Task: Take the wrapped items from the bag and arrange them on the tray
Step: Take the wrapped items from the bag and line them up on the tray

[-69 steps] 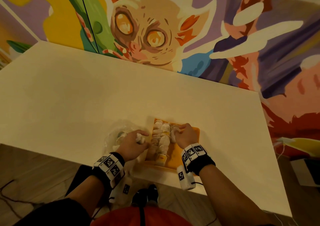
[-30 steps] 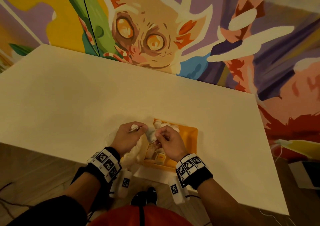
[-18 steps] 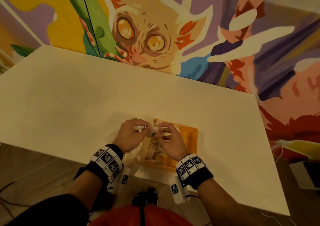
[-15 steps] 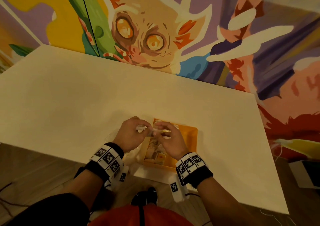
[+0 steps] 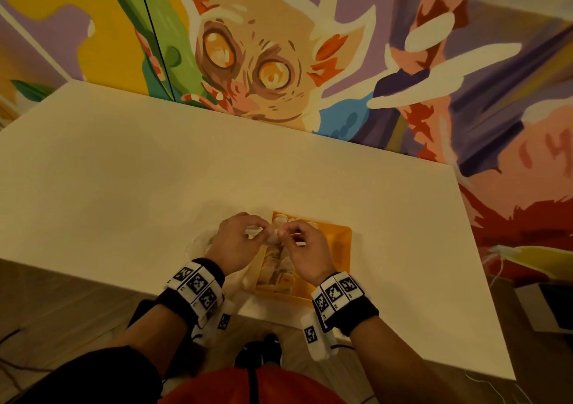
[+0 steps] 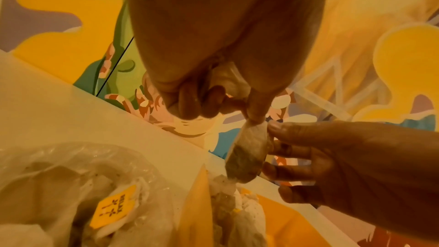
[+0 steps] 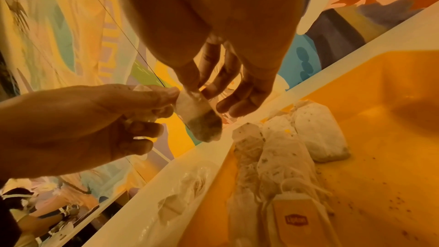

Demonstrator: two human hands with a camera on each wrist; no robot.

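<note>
While hanging above the tray, one tea bag is pinched by both hands (apparently fingertips only).

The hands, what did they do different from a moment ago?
Earlier, the left hand was by the plastic bag holding a tea bag and the right hand was pressing down on the tea bags in the orange tray. Now both have lifted and met above the tray's left edge, pinching one tea bag between them. Tray, bag and laid-out rows stayed put.
</note>
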